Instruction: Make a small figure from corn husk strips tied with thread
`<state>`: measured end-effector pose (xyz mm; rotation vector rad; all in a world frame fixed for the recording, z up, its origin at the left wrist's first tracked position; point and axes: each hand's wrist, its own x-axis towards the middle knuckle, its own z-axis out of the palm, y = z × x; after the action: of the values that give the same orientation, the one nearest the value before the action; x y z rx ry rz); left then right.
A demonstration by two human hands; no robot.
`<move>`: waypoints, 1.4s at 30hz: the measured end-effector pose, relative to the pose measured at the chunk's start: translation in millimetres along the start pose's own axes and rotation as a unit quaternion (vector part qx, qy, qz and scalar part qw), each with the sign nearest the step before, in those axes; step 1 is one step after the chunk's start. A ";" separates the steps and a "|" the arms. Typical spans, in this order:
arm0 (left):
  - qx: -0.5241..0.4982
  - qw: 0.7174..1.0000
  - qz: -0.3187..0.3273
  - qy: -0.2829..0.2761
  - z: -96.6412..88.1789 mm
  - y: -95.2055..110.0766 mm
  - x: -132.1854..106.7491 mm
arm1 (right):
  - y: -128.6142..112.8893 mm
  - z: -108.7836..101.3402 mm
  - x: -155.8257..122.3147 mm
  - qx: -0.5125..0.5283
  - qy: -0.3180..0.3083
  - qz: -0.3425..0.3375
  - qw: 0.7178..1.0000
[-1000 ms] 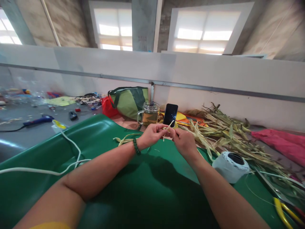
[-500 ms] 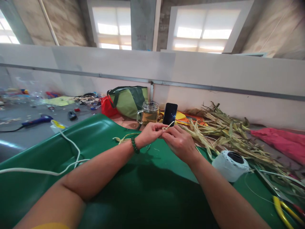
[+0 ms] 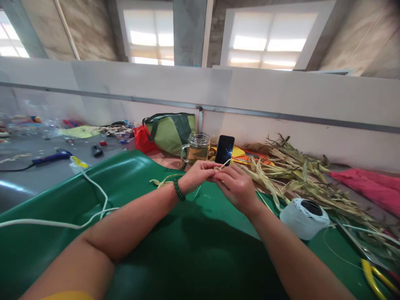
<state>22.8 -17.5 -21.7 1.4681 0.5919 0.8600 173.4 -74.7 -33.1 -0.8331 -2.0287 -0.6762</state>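
Note:
My left hand (image 3: 196,177), with a green bead bracelet (image 3: 178,190) at the wrist, pinches a pale strip of corn husk (image 3: 225,163). My right hand (image 3: 239,187) meets it fingertip to fingertip and is closed on the same strip. One thin end of the husk pokes up between the hands; the fingers hide the rest. Past my left wrist, another husk piece (image 3: 161,182) lies on the green mat (image 3: 200,258). Short bits of white thread (image 3: 206,196) lie below the hands.
A phone (image 3: 225,149) leans upright behind my hands, beside a glass mug (image 3: 198,148) of liquid. Dried husks (image 3: 293,166) are heaped at right, near a white thread spool (image 3: 304,218) and yellow-handled scissors (image 3: 370,277). A white cord (image 3: 46,225) and glue gun (image 3: 52,156) are left.
The whole view has shifted slightly, so things sit a little further right. My right fingers have moved a little on the husk strip; both hands still hold it.

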 end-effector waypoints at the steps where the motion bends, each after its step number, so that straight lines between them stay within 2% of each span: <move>1: 0.005 1.000 -0.007 -0.001 -0.1 1.6 -0.5 | 2.4 1.6 -0.8 0.034 0.024 0.043 0.998; 3: 0.015 1.000 -0.009 -0.014 0.2 4.6 -1.4 | 8.2 4.3 -2.5 0.092 0.056 0.136 0.985; 6: 0.019 0.999 0.003 -0.030 2.4 7.7 -2.5 | 16.7 5.8 -4.4 0.156 0.049 0.241 0.957; 10: 0.014 1.000 0.014 -0.022 6.2 9.9 -3.7 | 20.1 -2.5 -1.8 0.181 0.015 0.278 0.943; 12: 0.002 1.000 0.005 -0.009 6.6 10.4 -3.7 | 16.4 -10.5 2.0 0.177 0.005 0.237 0.955; 15: -0.028 0.999 -0.016 0.008 5.7 9.2 -2.9 | 6.5 -19.1 7.0 0.114 -0.049 0.091 0.988; 17: -0.040 0.999 -0.021 0.004 5.3 6.9 -2.3 | 0.4 -19.1 8.1 0.044 -0.086 0.013 0.995; 20: -0.030 0.999 -0.008 -0.007 5.7 3.8 -2.6 | -2.5 -12.5 5.9 -0.001 -0.072 -0.001 0.997; 22: -0.016 1.000 -0.005 -0.008 5.9 3.5 -3.6 | 0.0 -7.7 3.4 0.032 -0.031 0.036 0.998; 25: -0.002 1.000 -0.008 -0.020 5.5 5.7 -5.1 | 5.7 -3.5 0.5 0.108 0.013 0.133 0.985; 31: 0.006 0.999 0.032 -0.014 8.4 5.8 -6.0 | 4.7 -1.1 1.7 0.205 0.032 0.290 0.934; 35: 0.006 0.997 0.078 -0.010 11.0 0.4 -5.8 | 2.7 -1.7 5.4 0.282 0.038 0.378 0.881; 38: 0.023 0.993 0.111 -0.024 9.9 -3.0 -4.1 | 4.0 -3.0 7.5 0.326 0.034 0.422 0.845; 42: 0.016 0.992 0.109 -0.058 6.2 -3.3 -1.6 | 7.3 -4.5 7.9 0.353 0.047 0.433 0.828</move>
<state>27.2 -22.1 -24.9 1.6206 0.3651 0.9292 177.6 -70.7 -23.0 -1.0736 -1.3846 0.5190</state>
